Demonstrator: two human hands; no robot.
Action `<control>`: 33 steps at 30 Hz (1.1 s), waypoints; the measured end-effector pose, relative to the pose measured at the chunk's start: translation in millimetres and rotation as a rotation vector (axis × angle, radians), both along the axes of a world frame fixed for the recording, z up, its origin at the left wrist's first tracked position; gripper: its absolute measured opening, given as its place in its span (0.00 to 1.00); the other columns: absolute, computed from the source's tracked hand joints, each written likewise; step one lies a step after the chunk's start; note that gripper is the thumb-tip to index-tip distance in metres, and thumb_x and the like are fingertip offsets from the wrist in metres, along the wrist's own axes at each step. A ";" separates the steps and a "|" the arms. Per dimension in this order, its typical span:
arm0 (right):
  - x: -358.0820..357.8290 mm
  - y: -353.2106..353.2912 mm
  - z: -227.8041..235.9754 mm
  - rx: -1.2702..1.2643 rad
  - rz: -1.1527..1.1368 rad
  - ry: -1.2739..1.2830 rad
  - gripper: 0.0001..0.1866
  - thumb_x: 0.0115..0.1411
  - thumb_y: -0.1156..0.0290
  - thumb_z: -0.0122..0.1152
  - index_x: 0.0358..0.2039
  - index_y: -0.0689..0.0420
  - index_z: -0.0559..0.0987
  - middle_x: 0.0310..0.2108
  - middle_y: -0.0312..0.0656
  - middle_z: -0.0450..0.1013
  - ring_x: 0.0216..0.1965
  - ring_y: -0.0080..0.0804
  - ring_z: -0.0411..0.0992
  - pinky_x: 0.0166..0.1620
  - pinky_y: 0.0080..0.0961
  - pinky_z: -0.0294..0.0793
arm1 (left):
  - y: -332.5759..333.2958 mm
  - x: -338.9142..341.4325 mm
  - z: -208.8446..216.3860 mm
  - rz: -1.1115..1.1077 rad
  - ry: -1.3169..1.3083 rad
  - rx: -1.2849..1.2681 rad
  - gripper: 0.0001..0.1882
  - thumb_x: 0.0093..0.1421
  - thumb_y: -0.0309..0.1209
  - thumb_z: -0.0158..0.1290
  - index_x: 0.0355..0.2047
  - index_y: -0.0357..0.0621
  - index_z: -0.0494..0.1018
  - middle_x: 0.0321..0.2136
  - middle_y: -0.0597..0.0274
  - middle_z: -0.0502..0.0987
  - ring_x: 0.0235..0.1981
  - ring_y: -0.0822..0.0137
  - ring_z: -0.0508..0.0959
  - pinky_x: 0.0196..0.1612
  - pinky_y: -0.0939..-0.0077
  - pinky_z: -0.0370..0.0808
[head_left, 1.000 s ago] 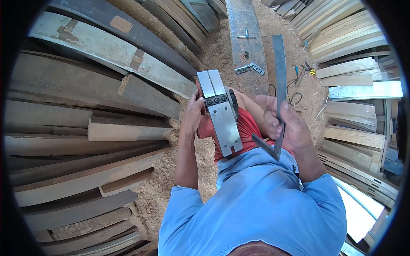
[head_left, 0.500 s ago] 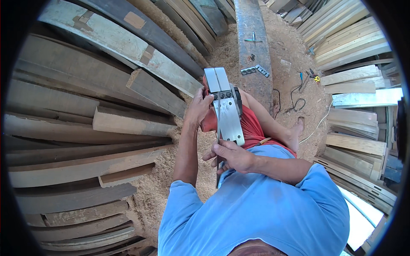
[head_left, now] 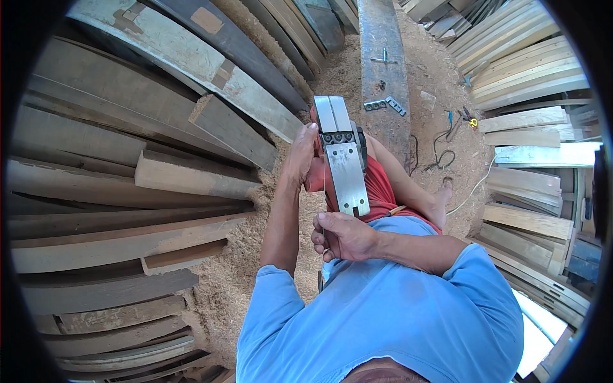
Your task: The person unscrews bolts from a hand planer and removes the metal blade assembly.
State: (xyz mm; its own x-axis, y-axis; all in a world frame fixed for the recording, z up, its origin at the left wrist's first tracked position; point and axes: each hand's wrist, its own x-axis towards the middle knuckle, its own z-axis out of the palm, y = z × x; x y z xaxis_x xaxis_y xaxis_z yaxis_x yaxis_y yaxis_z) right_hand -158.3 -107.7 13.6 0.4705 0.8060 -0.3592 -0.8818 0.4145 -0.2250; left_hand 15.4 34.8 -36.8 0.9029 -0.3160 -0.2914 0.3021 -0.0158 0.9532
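L hand: gripping planer, L side; fingertips hidden
R hand: nearer square, fingers pinching it
Square: standing edge-on just L of planer, long axes running approx. parallel

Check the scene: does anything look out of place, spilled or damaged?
Wood shavings are strewn about, and a dark cord loops untidily over them. On the plank, two metal blocks lie askew to each other. No damage stands out.

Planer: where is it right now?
In the head view, the planer is just right of centre, with the left hand at its left side and the right hand just below its lower end.
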 end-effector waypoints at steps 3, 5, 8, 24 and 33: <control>2.7 1.8 1.5 0.000 0.012 0.002 0.17 0.78 0.47 0.48 0.39 0.47 0.68 0.32 0.30 0.72 0.35 0.24 0.76 0.34 0.27 0.81 | 5.2 1.0 -16.0 0.008 0.040 -0.084 0.28 0.80 0.48 0.34 0.50 0.41 0.78 0.38 0.64 0.81 0.39 0.75 0.78 0.47 0.73 0.77; 4.9 2.3 -0.1 0.012 0.007 0.015 0.17 0.78 0.47 0.48 0.39 0.46 0.68 0.32 0.30 0.72 0.34 0.24 0.76 0.33 0.27 0.81 | 5.4 2.0 -18.8 0.018 0.028 -0.071 0.28 0.80 0.49 0.33 0.50 0.41 0.78 0.39 0.64 0.81 0.39 0.74 0.78 0.48 0.72 0.78; 5.3 1.8 -1.4 0.007 -0.007 0.017 0.17 0.78 0.47 0.48 0.40 0.46 0.68 0.32 0.30 0.72 0.34 0.24 0.76 0.33 0.26 0.81 | 0.4 0.0 -4.3 0.006 -0.005 -0.064 0.29 0.81 0.50 0.33 0.51 0.41 0.78 0.40 0.63 0.82 0.41 0.73 0.79 0.49 0.71 0.78; 7.7 -4.9 9.4 0.057 -0.061 0.066 0.19 0.78 0.47 0.46 0.39 0.49 0.69 0.31 0.31 0.67 0.34 0.24 0.74 0.29 0.21 0.81 | -9.0 -6.6 15.4 0.028 0.006 -0.097 0.29 0.81 0.44 0.28 0.53 0.38 0.76 0.38 0.63 0.80 0.35 0.72 0.76 0.44 0.71 0.76; 4.2 -5.6 9.2 0.031 -0.082 0.070 0.19 0.77 0.45 0.49 0.41 0.48 0.71 0.30 0.30 0.71 0.32 0.22 0.76 0.28 0.21 0.82 | -7.2 -6.8 9.5 0.048 0.048 -0.045 0.26 0.80 0.49 0.34 0.42 0.46 0.77 0.32 0.70 0.78 0.32 0.76 0.74 0.40 0.75 0.76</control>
